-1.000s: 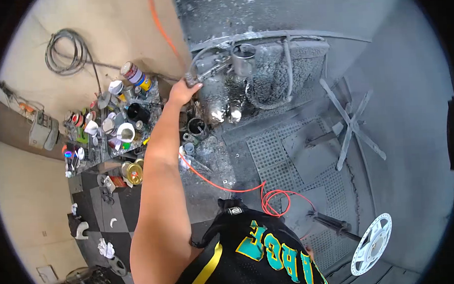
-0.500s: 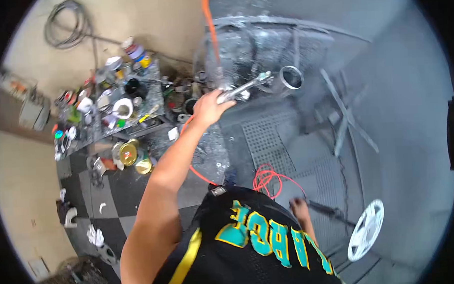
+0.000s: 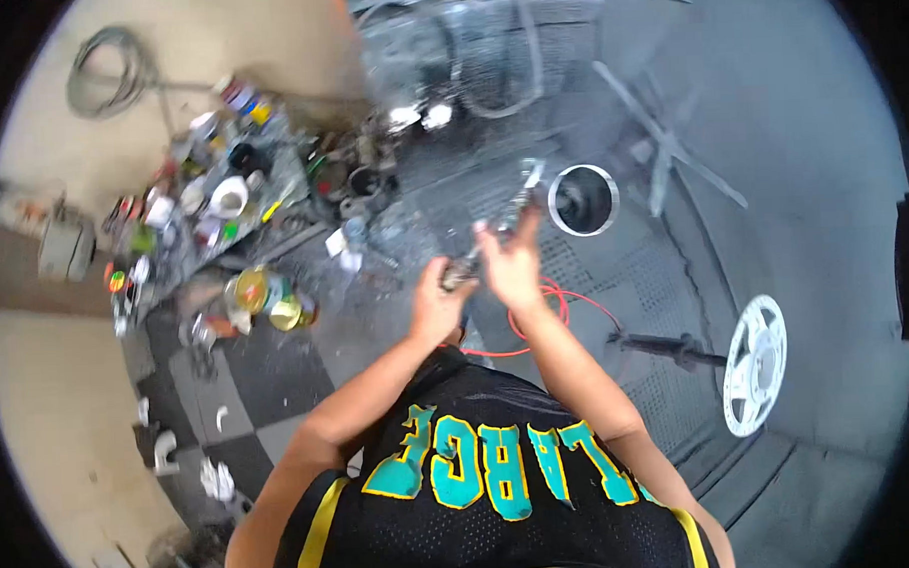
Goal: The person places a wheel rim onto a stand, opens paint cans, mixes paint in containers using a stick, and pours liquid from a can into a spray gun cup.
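A silver spray gun [image 3: 524,203], smeared by motion, is held in front of my body. My left hand [image 3: 441,302] is closed round its lower end. Higher up, my right hand [image 3: 512,264] grips its body between thumb and fingers. Just right of the gun's upper end is a round open cup [image 3: 612,210] with a bright metal rim and a dark inside; the blur hides whether it joins the gun. Below and behind my right hand, a red hose [image 3: 577,296] lies looped on the floor.
At left stands a cluttered bench [image 3: 258,249] with cans, cups and bottles. Gold-lidded tins [image 3: 252,289] sit beside it. A white wheel [image 3: 755,366] is mounted on a dark stand [image 3: 667,347] at right. Crossed bars [image 3: 670,141] stand further back. A coiled cable [image 3: 112,71] hangs on the wall.
My left hand has drawn the spray gun down towards my body. My right hand has come up from low on the right and taken hold of it. The view has shifted too.
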